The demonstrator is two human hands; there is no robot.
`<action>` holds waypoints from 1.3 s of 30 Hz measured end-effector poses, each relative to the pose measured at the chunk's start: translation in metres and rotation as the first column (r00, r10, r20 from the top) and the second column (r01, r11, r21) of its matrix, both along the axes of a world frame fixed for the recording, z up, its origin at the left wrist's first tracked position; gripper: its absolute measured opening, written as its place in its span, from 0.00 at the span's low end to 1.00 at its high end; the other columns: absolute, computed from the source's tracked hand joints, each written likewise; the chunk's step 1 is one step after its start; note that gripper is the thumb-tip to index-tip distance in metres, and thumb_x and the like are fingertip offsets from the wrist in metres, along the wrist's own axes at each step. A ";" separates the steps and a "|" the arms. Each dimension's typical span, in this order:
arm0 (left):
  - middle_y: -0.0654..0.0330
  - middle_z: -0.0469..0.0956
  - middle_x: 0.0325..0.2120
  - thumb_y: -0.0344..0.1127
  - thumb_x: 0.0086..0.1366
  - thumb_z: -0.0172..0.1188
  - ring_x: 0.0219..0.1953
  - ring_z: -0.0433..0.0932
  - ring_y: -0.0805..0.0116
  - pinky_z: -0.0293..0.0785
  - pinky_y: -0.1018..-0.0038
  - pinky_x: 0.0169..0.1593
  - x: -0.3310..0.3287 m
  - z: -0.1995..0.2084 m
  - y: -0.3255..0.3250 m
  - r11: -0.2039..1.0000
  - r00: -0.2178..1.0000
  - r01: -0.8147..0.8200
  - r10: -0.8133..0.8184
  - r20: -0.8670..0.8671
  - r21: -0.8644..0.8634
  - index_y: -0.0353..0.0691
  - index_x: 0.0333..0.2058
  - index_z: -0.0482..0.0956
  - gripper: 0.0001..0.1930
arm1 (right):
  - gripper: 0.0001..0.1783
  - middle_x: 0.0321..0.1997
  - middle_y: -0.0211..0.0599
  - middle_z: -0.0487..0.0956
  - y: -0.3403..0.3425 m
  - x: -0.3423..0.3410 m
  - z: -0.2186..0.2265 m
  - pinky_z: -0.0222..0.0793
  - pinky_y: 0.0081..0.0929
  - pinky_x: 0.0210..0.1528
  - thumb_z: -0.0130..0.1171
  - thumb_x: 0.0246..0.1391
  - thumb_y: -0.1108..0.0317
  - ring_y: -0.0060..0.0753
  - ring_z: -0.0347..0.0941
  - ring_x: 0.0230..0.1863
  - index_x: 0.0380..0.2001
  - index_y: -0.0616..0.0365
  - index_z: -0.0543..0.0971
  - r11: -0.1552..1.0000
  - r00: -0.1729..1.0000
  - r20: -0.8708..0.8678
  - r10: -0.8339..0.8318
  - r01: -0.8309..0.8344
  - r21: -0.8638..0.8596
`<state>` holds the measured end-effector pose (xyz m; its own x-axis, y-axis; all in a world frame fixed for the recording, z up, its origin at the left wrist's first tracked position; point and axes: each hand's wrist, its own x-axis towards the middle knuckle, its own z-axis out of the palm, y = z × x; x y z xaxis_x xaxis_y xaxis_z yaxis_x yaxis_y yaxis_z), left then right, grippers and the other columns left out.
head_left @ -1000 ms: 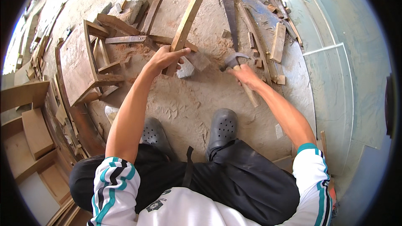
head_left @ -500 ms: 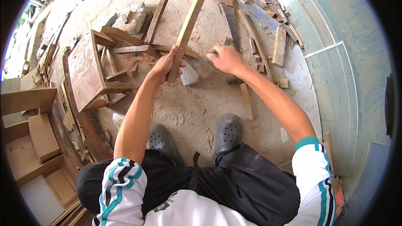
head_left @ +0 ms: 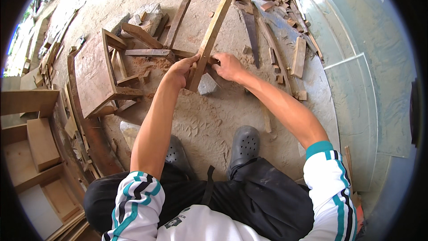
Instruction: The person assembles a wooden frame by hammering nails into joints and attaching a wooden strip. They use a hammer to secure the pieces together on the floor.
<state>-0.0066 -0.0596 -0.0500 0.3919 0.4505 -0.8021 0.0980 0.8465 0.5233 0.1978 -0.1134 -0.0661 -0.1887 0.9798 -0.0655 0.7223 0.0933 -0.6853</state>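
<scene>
My left hand is closed around the lower end of a long wooden batten, which slants up and away to the right. Just to the right of that end is my right hand. Its fingers are bent and pressed together near the batten's edge; what they grip, if anything, is hidden. Behind the batten a crosswise wood piece shows, and a grey block lies below my hands.
A wooden frame with a panel lies on its side at left. Beyond my right hand lie a handsaw and scattered offcuts. Glass sheets stand at right; wooden drawers or boxes are at lower left.
My right hand has moved left, in to the batten, its fingers now beside it. My left hand and the batten's lower end have shifted slightly right.
</scene>
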 end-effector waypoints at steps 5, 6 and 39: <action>0.58 0.85 0.31 0.50 0.74 0.52 0.29 0.82 0.71 0.78 0.70 0.33 -0.002 0.003 0.002 0.998 0.998 -0.048 0.050 0.048 -0.042 0.42 0.46 0.82 0.19 | 0.17 0.46 0.59 0.80 -0.003 -0.005 0.007 0.72 0.46 0.54 0.62 0.52 0.69 0.59 0.77 0.51 0.45 0.65 0.80 1.000 0.998 0.063 0.005 -0.005 0.007; 0.58 0.85 0.31 0.50 0.74 0.51 0.29 0.83 0.71 0.79 0.70 0.33 -0.002 0.003 0.002 0.998 0.998 -0.052 0.054 0.044 -0.036 0.42 0.46 0.82 0.19 | 0.17 0.46 0.58 0.80 -0.004 -0.006 0.008 0.72 0.46 0.55 0.62 0.52 0.69 0.58 0.76 0.51 0.45 0.65 0.80 1.000 0.997 0.080 0.004 -0.005 0.009; 0.58 0.76 0.23 0.65 0.73 0.40 0.21 0.76 0.65 0.75 0.69 0.27 0.004 0.002 -0.028 0.953 0.979 0.135 -0.086 -0.184 0.273 0.39 0.42 0.76 0.31 | 0.13 0.40 0.56 0.76 0.001 -0.005 -0.009 0.75 0.45 0.47 0.60 0.51 0.70 0.55 0.77 0.42 0.37 0.70 0.77 0.999 0.996 0.086 0.009 -0.013 0.043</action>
